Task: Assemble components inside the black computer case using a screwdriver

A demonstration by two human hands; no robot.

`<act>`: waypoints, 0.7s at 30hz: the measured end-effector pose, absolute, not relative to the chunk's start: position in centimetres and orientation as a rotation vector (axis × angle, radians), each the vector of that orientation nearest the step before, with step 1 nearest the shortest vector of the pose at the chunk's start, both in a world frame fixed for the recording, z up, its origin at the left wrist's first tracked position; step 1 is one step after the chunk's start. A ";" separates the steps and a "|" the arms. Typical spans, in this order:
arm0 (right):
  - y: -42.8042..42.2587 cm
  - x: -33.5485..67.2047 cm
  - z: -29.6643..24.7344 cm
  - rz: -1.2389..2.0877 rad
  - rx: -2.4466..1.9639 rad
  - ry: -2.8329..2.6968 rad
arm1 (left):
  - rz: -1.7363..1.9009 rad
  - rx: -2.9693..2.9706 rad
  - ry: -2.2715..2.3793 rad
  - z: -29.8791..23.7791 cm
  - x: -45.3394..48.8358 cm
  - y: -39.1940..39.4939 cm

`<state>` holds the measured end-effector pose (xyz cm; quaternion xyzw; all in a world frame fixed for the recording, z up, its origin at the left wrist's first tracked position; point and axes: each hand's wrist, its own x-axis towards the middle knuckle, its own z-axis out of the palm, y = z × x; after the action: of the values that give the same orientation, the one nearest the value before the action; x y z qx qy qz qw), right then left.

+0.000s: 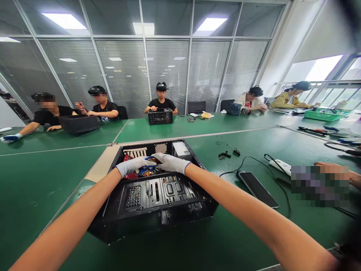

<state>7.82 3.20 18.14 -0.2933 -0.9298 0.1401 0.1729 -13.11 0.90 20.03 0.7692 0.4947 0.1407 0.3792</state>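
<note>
A black computer case lies with its side off and its interior facing up on the table. Both my hands wear white gloves with blue on the finger side and reach inside it. My left hand, fingers bent, meets a bundle of coloured wires above a red circuit board. My right hand closes over the same wires from the other side; its fingertips are partly hidden. A silver-labelled power supply sits in the far right corner of the case. Metal drive-bay panelling fills the near side.
On the right lie a phone, a white power strip, cables and small black parts. Another person's arm rests at the right edge. Co-workers sit across the green table. A green basket stands far right.
</note>
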 end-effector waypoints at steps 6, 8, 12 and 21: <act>2.8 6.3 18.0 0.182 -1.185 -2.690 | 0.291 2.375 1.542 18.7 -11.8 0.2; 2.7 5.8 18.1 0.158 -1.249 -2.666 | 0.261 2.456 1.594 18.6 -11.4 0.0; 2.6 5.8 19.2 0.328 -1.161 -2.768 | 0.160 2.637 1.564 19.6 -11.2 -0.4; -2.6 20.9 23.1 -0.046 -1.359 -2.063 | 0.083 2.729 1.901 22.3 -13.1 -5.1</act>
<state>20.85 -2.59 23.08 -0.5193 -0.7884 -0.0175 0.3293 -13.13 -5.15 22.32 0.8167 0.5691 0.0247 -0.0926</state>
